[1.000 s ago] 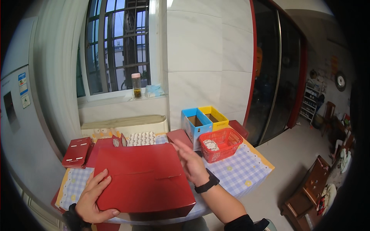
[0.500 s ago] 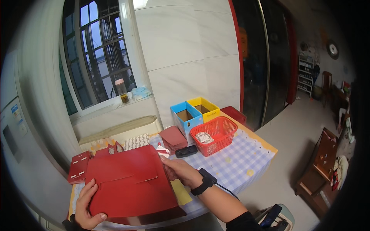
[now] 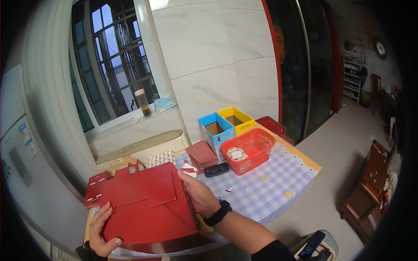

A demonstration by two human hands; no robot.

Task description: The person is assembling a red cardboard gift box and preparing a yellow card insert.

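A table (image 3: 304, 155) with a yellow edge wears a blue-and-white checked cloth (image 3: 265, 195) dotted with yellow flowers. Toward the wall stand an open blue box (image 3: 224, 136) and, right against it, an open yellow box (image 3: 244, 127); in front sits a red plastic basket (image 3: 257, 157). Left of that lie a black case (image 3: 216, 170) and a dull-red stack (image 3: 201, 153). A tiny scrap (image 3: 229, 190) rests nearer the front. A red box (image 3: 143, 213) hides the near left part (whether it touches the cloth, I can't tell).
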